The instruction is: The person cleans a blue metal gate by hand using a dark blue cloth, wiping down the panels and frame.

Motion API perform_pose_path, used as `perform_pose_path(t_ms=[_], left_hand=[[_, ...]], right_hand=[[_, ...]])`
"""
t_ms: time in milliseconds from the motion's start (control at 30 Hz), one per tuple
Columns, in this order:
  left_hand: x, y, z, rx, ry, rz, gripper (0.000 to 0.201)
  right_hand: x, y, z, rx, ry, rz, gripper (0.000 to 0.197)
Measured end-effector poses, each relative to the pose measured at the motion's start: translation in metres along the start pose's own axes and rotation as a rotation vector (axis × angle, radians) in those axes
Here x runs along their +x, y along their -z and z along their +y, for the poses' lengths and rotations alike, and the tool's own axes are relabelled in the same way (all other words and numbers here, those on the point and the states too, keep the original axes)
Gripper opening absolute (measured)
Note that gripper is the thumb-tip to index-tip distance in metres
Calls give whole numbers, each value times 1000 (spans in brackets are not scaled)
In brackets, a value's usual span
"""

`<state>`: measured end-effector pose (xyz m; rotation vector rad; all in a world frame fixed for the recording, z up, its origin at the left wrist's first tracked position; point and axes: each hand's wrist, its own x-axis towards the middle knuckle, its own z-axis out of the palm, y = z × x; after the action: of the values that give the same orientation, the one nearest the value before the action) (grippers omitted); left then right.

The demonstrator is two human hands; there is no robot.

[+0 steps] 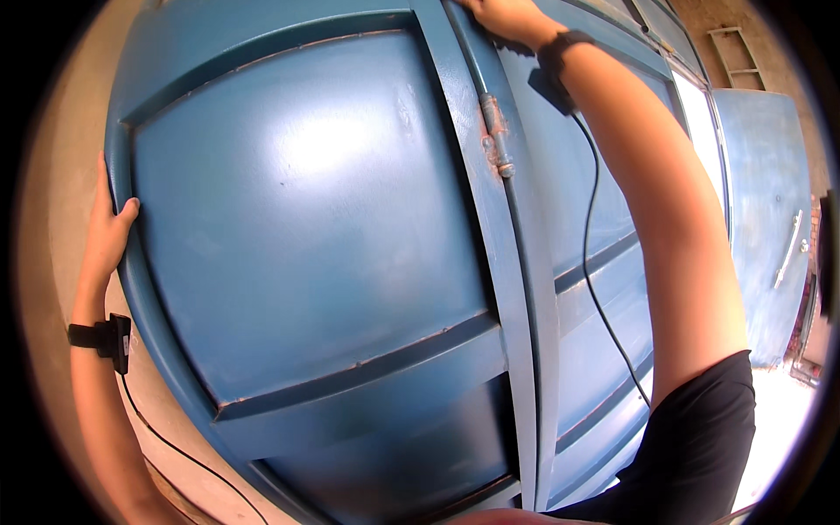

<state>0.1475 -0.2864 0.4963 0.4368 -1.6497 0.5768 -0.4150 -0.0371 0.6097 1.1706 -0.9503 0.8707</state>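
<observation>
Left hand [109, 232] clamped on the blue metal door leaf's [306, 210] outer edge, right in front of us | right hand [507, 17] high beside the rusty hinge [495, 136], grip we cannot tell

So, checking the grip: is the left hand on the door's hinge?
No, the left hand grips the door's outer left edge, while the rusty hinge sits far across near the right arm.
</observation>
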Motion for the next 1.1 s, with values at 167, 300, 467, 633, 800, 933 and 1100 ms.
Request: perform_pose_path(t_ms=[167,300,467,633,800,933,1100], left_hand=[[0,5,-13,36,-14,-18,86],[1,11,-29,73,-21,15,84],[2,19,-25,131,-22,23,82],[4,6,-12,129,-27,14,81],[2,4,1,76,20,36,82],[8,-5,-21,76,28,70,82],[10,-9,-40,67,11,71,80]], right_hand=[[22,6,-11,-310,139,-154,26],[19,52,-41,-702,475,-311,17],[-17,62,-60,-731,535,-323,16],[-61,76,-91,-591,393,-716,19],[-79,88,-86,-94,187,-519,26],[-90,77,-62,185,-426,-357,33],[-71,93,-99,363,-763,-608,35]])
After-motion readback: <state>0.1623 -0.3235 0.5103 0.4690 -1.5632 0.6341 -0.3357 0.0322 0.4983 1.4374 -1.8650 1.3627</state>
